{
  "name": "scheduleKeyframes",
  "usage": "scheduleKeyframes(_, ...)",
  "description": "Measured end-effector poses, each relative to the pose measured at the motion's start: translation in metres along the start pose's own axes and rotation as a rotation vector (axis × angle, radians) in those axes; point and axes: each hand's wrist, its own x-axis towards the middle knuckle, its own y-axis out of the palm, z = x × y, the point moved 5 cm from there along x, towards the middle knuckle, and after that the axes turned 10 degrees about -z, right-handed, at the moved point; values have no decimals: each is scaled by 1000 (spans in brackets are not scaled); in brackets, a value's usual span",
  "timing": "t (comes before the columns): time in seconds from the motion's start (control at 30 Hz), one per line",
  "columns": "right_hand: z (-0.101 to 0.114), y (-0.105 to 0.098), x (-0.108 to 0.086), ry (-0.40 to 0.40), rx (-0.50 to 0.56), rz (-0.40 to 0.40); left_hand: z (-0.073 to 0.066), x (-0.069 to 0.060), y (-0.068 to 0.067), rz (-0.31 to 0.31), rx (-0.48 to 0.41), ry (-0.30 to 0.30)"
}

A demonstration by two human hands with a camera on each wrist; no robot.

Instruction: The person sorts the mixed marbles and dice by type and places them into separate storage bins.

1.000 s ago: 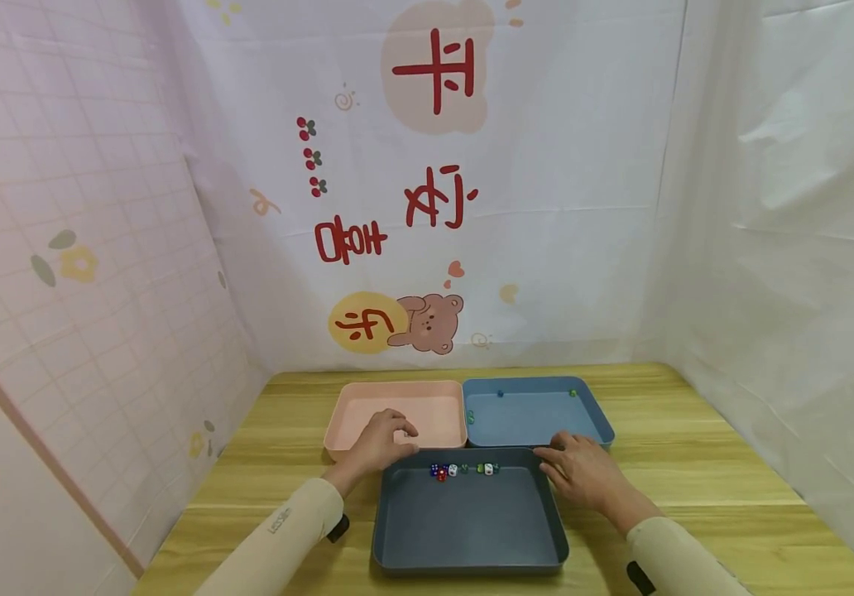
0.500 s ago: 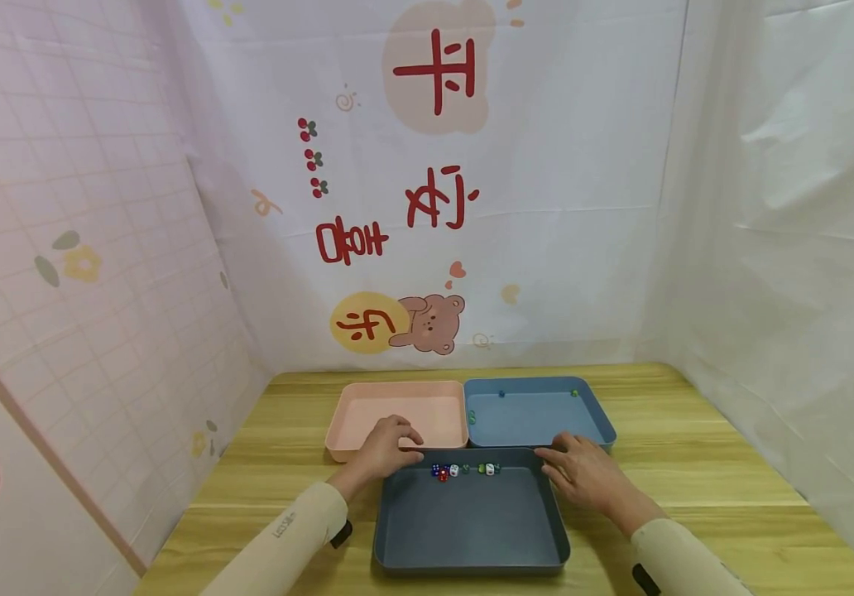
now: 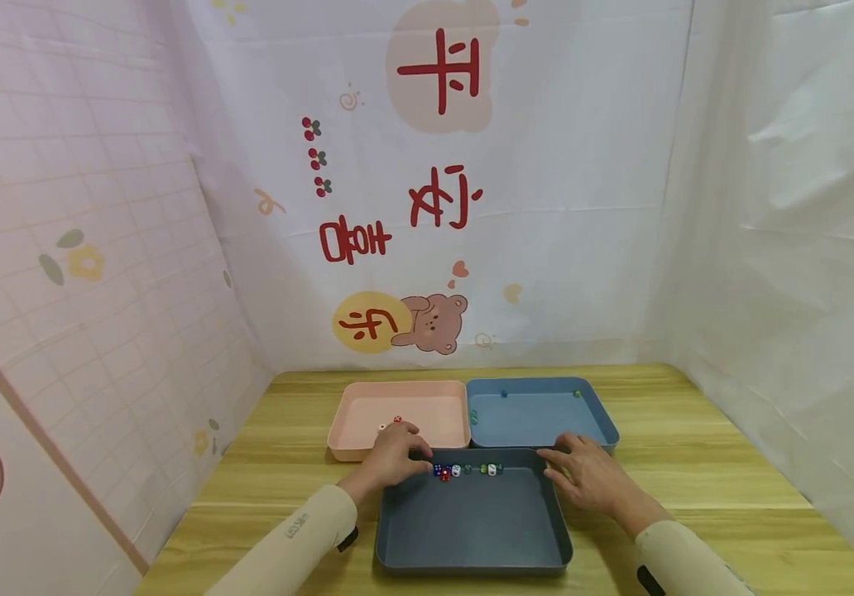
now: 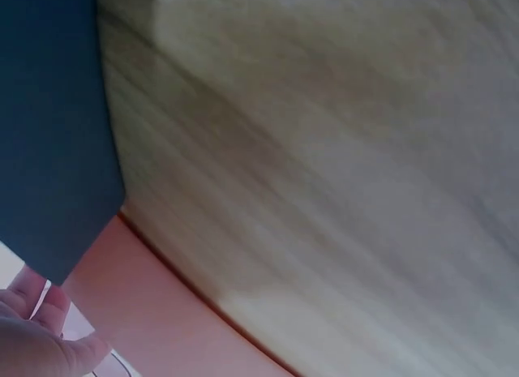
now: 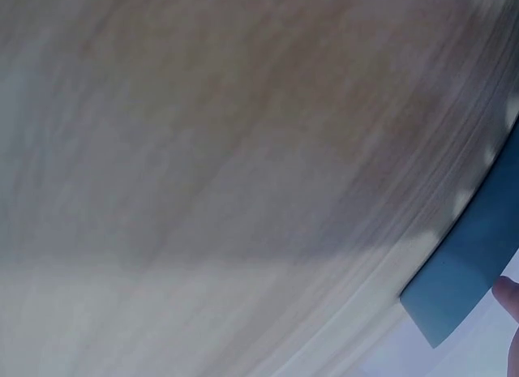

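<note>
My left hand (image 3: pixel 395 458) hovers over the back left corner of a dark grey-blue tray (image 3: pixel 473 530), fingers loosely bent, thumb and fingertips close to a blue die (image 3: pixel 438 469). Nothing shows between them. Right beside that die lie a red die (image 3: pixel 445 475) and a white die (image 3: pixel 456 470). A second group along the back wall has a lime die (image 3: pixel 483 468), a white one and green ones. My right hand (image 3: pixel 587 476) rests at the tray's back right corner, fingers over the rim and holding no die that I can see.
Behind stand a pink tray (image 3: pixel 434 406) with a white die (image 3: pixel 381 428) and red die (image 3: pixel 398 420), and a blue tray (image 3: pixel 539 414) with several green and bluish dice. All sit on a wooden table (image 3: pixel 702 463) against white printed sheets.
My left hand has moved slightly right and toward the dark tray's dice. A white and a red die now show in the pink tray behind it. The right hand stays put.
</note>
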Motion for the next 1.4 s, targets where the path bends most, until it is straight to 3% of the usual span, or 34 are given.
scheduleKeyframes(0.43,-2,1,-2,-9,-22,-34,1,0,12,10,99,-75)
scheduleKeyframes(0.73,-4,5,-2,31,-53,11,-3,1,16,28,148,-53)
scheduleKeyframes(1.4,-4,4,-3,19,-65,-6,-7,0,25,55,196,-18)
